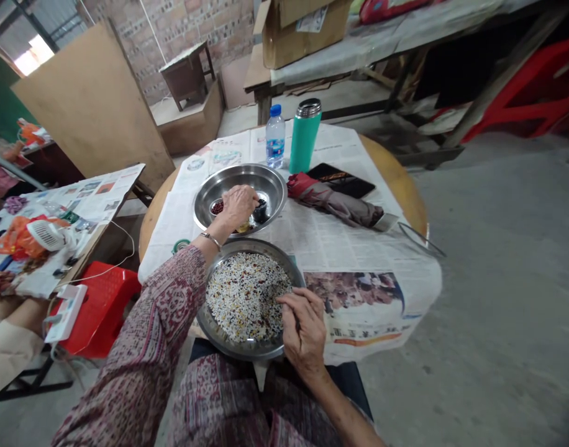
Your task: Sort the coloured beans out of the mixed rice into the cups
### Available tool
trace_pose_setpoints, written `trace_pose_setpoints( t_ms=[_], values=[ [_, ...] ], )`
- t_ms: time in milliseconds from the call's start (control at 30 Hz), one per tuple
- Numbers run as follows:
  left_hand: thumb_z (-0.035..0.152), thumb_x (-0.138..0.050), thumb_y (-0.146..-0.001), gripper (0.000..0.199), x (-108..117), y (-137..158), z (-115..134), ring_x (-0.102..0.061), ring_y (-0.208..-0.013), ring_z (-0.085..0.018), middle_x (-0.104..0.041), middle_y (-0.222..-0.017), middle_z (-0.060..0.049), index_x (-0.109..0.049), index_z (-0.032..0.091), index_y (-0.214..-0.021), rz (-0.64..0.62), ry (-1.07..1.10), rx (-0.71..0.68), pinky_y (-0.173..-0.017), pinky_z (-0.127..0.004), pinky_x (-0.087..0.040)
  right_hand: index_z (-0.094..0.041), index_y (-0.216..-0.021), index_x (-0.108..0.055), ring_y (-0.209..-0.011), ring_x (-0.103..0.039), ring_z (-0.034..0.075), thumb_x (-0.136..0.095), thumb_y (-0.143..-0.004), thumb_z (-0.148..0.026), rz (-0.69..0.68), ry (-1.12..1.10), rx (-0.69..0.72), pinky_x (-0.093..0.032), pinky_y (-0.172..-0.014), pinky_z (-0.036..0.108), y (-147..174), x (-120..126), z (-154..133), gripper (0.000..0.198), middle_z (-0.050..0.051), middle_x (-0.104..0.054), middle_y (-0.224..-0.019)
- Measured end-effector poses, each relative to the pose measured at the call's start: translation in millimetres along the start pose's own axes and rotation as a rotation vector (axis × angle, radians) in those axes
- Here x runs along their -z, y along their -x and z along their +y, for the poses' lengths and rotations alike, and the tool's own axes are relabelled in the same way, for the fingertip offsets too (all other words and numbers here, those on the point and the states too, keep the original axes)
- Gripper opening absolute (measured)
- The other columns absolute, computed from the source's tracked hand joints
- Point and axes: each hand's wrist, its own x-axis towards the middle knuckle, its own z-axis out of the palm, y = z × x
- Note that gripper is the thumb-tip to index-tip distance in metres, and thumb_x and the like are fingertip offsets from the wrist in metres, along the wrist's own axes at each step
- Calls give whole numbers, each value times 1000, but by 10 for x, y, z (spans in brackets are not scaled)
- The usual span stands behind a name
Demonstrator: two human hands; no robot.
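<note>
A steel bowl (201, 323) in front of me holds a mix of white, yellow, dark red and black grains and beans. My right hand (305, 329) is over its right edge, thumb and fingers drawn together at the grains; whatever they pinch is too small to make out. Behind it stands a wider steel basin (235, 177) with small cups inside. One cup has dark red beans (217, 207), another, a black cup (260, 212), has dark contents, and something yellow (242, 227) lies near the front. Above these cups my left hand (240, 203) is curled, its fingertips partly hidden.
On the newspaper-covered round table (359, 248) stand a water bottle (275, 139) and a teal flask (305, 139). A folded umbrella (335, 202) and a dark tablet (343, 180) lie right of the basin. A green-rimmed lid (181, 246) is at left. Another person sits far left.
</note>
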Motion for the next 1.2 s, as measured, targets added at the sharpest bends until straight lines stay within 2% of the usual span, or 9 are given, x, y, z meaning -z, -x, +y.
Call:
trace_pose_setpoints(
  t_ms=[167,433,700,800,867,933,1067,1133,1200],
  values=[
    [18,-60,-86,23,-3,-57,46,-64,-97,-22,-76,-98,-9,-80,18,-96,-77,-61,46,-81,-31,-44,-23,-101,-65,-108,-58,24,-52,-92,-8,3,-5,7,-48,-94,43,-6,-2,-5,21,4,-71,-94],
    [19,-59,-89,21,6,-43,110,-63,-95,-25,-73,-95,-11,-78,15,-95,-79,-73,54,-82,-35,-44,-22,-102,-64,-108,-57,24,-51,-92,-7,10,-4,18,-48,-94,42,-27,1,-26,22,4,-70,-94],
    [21,-53,-98,20,131,165,161,-57,-101,-21,-69,-109,-8,-72,16,-94,65,-12,-4,-86,-33,-43,-22,-100,-64,-106,-58,23,-52,-92,-7,11,8,23,-48,-94,41,-25,-1,-16,21,4,-70,-91],
    [21,-53,-99,19,212,473,157,-58,-95,-19,-67,-103,-6,-70,18,-91,147,39,-56,-79,-31,-44,-22,-99,-65,-107,-58,23,-52,-92,-7,13,12,22,-48,-95,41,-23,-6,-5,20,4,-71,-91],
    [23,-53,-100,18,228,826,129,-59,-87,-16,-66,-99,-5,-69,19,-93,159,83,-176,-76,-29,-45,-22,-98,-65,-106,-59,23,-52,-92,-7,11,16,21,-47,-95,42,-18,-9,1,20,4,-71,-90],
    [22,-52,-100,18,185,1271,84,-59,-81,-14,-64,-93,-3,-67,18,-92,51,120,-331,-72,-26,-45,-22,-98,-65,-106,-59,23,-52,-93,-8,7,21,22,-47,-95,42,-8,-14,8,20,3,-71,-90],
    [27,-53,-101,19,-82,2130,-18,-60,-79,-12,-64,-92,0,-68,20,-92,-291,118,-575,-67,-24,-44,-22,-98,-65,-107,-58,24,-51,-94,-10,3,34,24,-47,-94,43,14,-21,27,19,4,-71,-90],
    [24,-54,-100,18,-240,2384,-71,-61,-81,-12,-66,-92,1,-68,21,-90,-378,91,-635,-69,-25,-44,-22,-97,-66,-106,-58,24,-51,-95,-12,1,44,23,-48,-93,44,19,-23,36,19,4,-71,-89],
    [24,-55,-100,17,-355,2478,-136,-61,-84,-14,-67,-93,0,-67,20,-89,-341,36,-601,-75,-27,-45,-23,-96,-67,-105,-58,24,-51,-95,-13,0,49,22,-48,-93,44,20,-26,44,18,3,-71,-89]
  ],
)
